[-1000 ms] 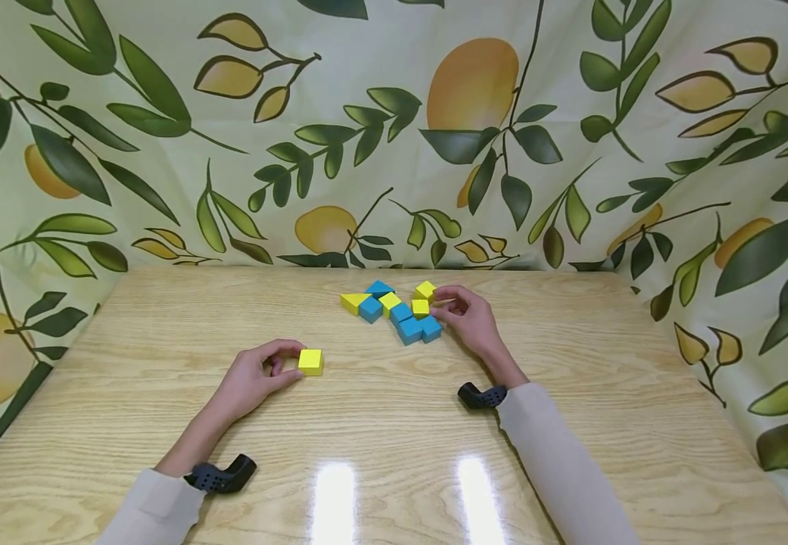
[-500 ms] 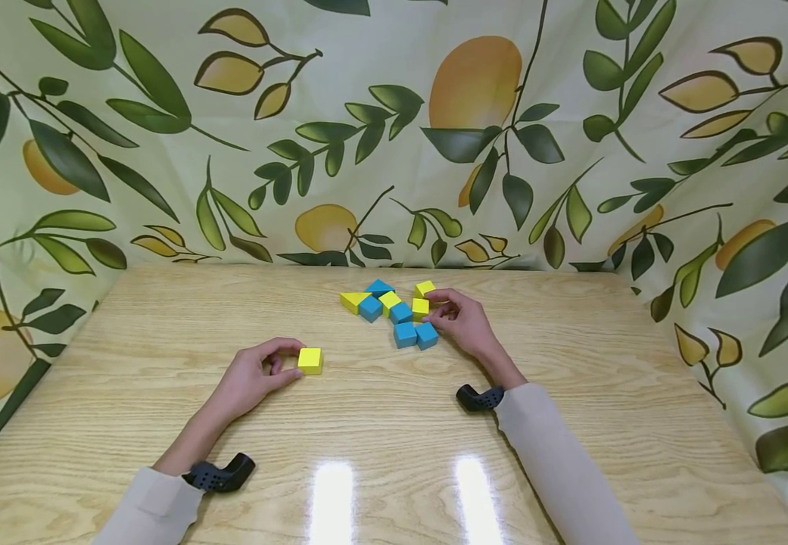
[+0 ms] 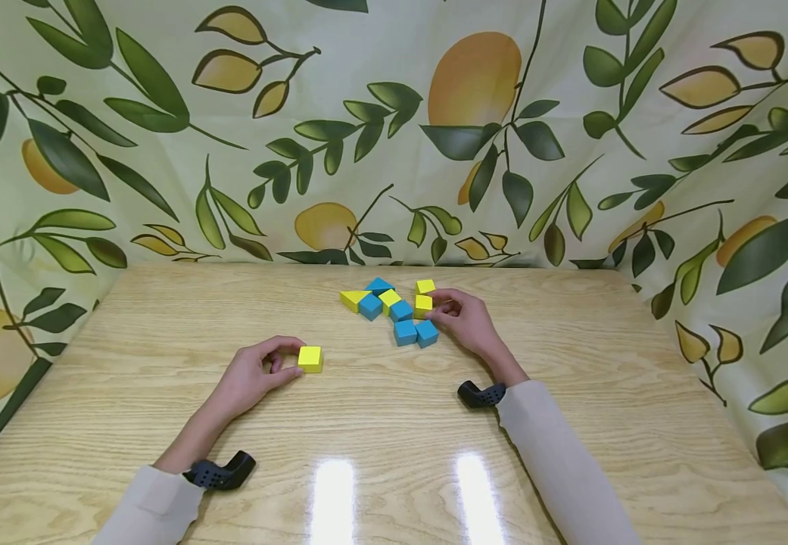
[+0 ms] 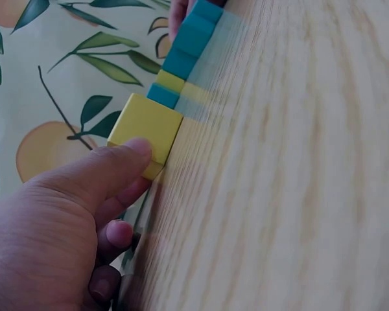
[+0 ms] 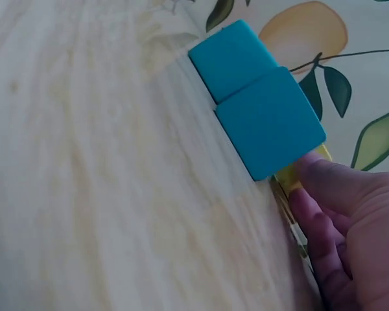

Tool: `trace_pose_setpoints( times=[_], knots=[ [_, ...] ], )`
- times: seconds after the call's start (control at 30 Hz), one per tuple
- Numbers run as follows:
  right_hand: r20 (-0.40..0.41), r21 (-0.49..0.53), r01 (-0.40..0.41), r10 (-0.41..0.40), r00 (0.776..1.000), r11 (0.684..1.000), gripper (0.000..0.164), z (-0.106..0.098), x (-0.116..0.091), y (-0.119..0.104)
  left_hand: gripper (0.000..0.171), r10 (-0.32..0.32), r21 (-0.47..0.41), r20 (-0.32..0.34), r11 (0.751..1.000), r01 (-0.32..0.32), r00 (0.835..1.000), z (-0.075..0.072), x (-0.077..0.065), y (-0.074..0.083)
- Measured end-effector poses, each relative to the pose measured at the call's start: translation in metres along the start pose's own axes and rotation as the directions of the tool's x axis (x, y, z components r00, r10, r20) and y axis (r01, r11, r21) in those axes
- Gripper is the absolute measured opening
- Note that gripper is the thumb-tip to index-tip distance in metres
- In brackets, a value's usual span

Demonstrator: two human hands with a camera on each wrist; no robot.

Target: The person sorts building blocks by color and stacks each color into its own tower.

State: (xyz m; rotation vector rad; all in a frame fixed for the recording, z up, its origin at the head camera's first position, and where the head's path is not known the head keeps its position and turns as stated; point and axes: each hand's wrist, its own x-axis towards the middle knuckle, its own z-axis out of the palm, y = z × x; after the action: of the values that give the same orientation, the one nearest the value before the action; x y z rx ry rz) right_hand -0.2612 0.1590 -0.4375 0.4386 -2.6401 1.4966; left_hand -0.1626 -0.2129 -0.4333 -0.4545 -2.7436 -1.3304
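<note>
In the head view, my left hand (image 3: 257, 380) pinches a yellow cube (image 3: 310, 359) between thumb and fingers, left of the other blocks. The left wrist view shows the thumb pressed on that cube's near face. My right hand (image 3: 465, 322) holds another yellow cube (image 3: 423, 306) by its sides at the right of the cluster. In the right wrist view that cube is mostly hidden behind a blue cube (image 5: 272, 123). One more yellow cube (image 3: 425, 286) lies just beyond the right fingertips. Two blue cubes, a left one (image 3: 404, 333) and a right one (image 3: 426, 334), sit on the near side.
Further left in the cluster are a yellow triangular block (image 3: 353, 300), a blue triangular block (image 3: 379, 286), a blue cube (image 3: 370, 306), a yellow cube (image 3: 390, 301) and another blue cube (image 3: 401, 311). A fruit-patterned cloth (image 3: 230, 174) hangs behind the wooden table (image 3: 380, 424).
The two near blue cubes have shifted toward the near left, away from the yellow cube. My right hand's yellow cube has moved slightly right. The left hand stays put.
</note>
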Motion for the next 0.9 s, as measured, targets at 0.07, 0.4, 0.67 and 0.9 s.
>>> trace_pose_setpoints(
  times=[0.07,0.4,0.67,0.9],
  knots=[
    [0.001,0.034,-0.025,0.025,1.000,0.999,0.036,-0.002,0.000,0.000,0.036,0.003,-0.004,0.000,1.000,-0.003,1.000,-0.001,0.000,0.000],
    [-0.038,0.113,-0.044,0.049,0.998,0.993,0.040,-0.014,-0.001,-0.012,0.036,0.000,-0.012,0.002,1.000,0.000,1.000,0.000,0.001,0.000],
    [-0.056,0.178,0.007,0.003,0.998,0.984,0.039,-0.016,-0.003,-0.035,0.036,0.003,-0.016,0.002,1.000,-0.003,1.000,0.000,0.001,0.000],
    [-0.018,0.220,0.025,-0.022,1.000,0.975,0.037,-0.009,-0.015,-0.079,0.036,-0.001,-0.011,0.009,1.000,0.001,1.000,0.000,0.000,0.000]
  ],
)
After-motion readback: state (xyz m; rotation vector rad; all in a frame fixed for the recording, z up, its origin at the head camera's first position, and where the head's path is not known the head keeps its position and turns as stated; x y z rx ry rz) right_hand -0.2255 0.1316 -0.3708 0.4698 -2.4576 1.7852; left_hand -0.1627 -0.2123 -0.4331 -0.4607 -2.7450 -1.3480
